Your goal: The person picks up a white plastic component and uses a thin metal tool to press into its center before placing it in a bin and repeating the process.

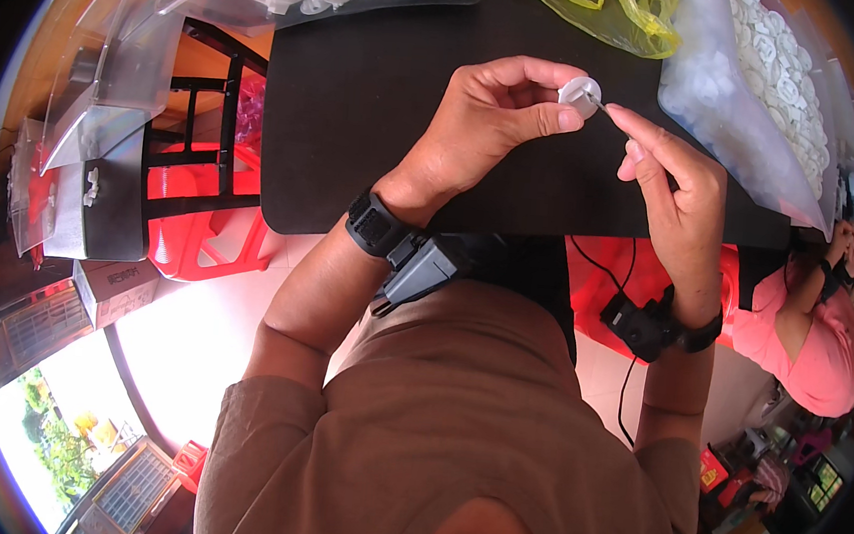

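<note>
Pinched between your left hand's (pixel 494 112) thumb and fingers, a small white plastic ring (pixel 580 91) sits above the black table (pixel 359 111). Your right hand (pixel 676 191) grips a thin metal pin (pixel 596 104), its tip touching the ring. Clear bags of white rings (pixel 762 83) lie just beyond.

Bright daylight, lower-left glare, fisheye-bent dark rim.

Black tabletop (pixel 359 111) – red plastic stool (pixel 199 229) beneath – pale tiled floor (pixel 191 329), bright daylight.
</note>
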The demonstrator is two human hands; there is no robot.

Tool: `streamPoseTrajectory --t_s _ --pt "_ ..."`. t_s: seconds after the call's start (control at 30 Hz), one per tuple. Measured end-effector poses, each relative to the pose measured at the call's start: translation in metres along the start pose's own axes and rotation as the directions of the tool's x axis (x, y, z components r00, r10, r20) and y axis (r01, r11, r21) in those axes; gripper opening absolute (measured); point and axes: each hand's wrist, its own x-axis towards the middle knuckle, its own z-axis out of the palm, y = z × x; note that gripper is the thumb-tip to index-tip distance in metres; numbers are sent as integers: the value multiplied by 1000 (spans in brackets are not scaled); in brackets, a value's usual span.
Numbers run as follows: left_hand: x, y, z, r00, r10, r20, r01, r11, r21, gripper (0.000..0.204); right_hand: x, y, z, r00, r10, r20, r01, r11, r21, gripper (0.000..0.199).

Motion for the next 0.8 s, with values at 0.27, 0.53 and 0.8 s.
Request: streamPoseTrajectory --t_s 0.27,0.53,0.8 --pt "-1 2 2 1000 -4 -9 4 1000 26 34 2 -5 -2 999 31 26 -31 999 -10 28" --pt "-2 -1 3 999 36 -20 -33 991 127 32 8 -15 -11 985 118 123 -102 986 -128 30" --pt "-2 -2 2 997 71 1 -68 952 300 29 28 -25 -22 954 -42 296 161 906 -392 25"
